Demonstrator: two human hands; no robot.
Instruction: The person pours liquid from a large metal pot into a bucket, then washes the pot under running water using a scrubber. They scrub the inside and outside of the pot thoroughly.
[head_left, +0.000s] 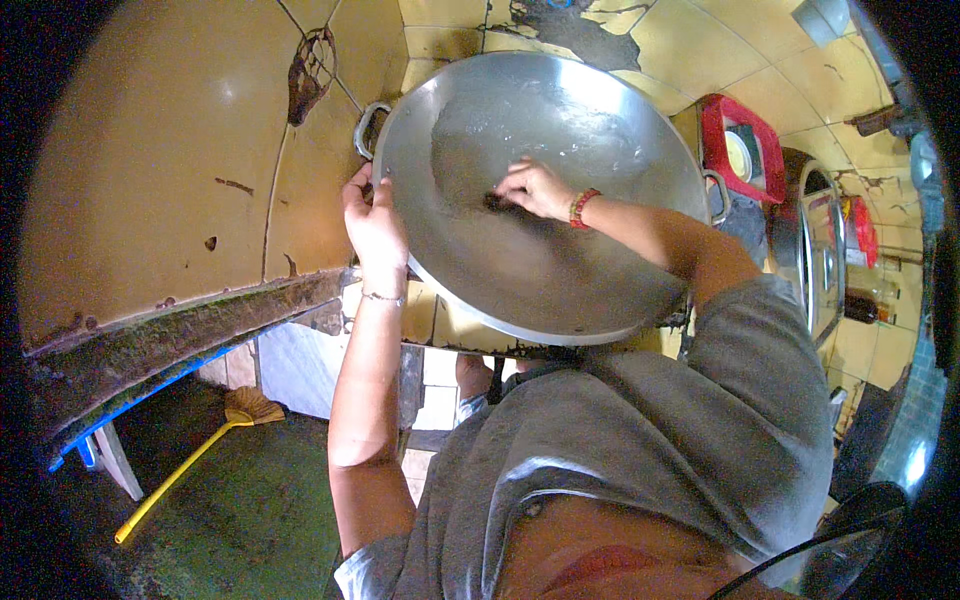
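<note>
A large metal wok (600, 270) with a wet, shiny inside rests tilted on the tiled counter in front of me. My left hand (375, 225) grips its left rim, thumb on the inner side, just below a loop handle (364, 131). Deep inside the bowl is my right hand (536, 187), its fingers bent down around a small dark pad (495, 201) pressed to the metal. The pad is mostly hidden and blurred, so its kind is unclear. A second loop handle (718, 196) sticks out on the wok's right side, near my right forearm.
Right of the wok stands a red plastic basket (772, 150) with a round yellowish item inside. Beyond it are a dark appliance (817, 247) and a bottle of dark liquid (862, 307). A tiled wall (172, 165) borders the left. On the floor lies a yellow-handled broom (176, 476).
</note>
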